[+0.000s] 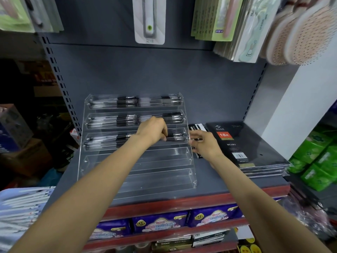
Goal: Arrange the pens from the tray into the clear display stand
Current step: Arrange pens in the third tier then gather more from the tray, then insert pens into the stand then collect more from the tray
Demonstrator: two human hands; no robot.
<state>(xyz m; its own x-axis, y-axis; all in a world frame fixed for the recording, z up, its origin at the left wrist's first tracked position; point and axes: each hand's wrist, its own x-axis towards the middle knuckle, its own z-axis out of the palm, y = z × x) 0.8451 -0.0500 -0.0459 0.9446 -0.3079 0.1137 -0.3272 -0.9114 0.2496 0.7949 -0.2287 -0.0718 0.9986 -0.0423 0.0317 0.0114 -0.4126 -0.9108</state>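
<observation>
Pens (109, 138) with black grips lay in the upper three tiers of the clear acrylic display stand (164, 179), which stood on the grey shelf (209, 179) with its two lowest tiers bare. Every pen in view lay on its side, long axis running left to right along its trough and parallel to the stand's front; which end carried the tip was too blurred to tell.

The left hand (153, 131) was curled over the third tier from the top, fingers pinching a pen at the trough's right half. The right hand (204, 145) sat at the stand's right edge, thumb touching the side wall, while its fingers were bent around a black pen box (197, 128) wedged between the stand and a stack of black diaries (242, 143).

Risk here looked twofold. A pen released at a tilt would likely ride over its neighbours or roll across the low front lip into the bare tier below. A push from the left hand might also slide the light stand sideways, so the right hand's steadying touch mattered. No tray of loose pens could be picked out with certainty.
</observation>
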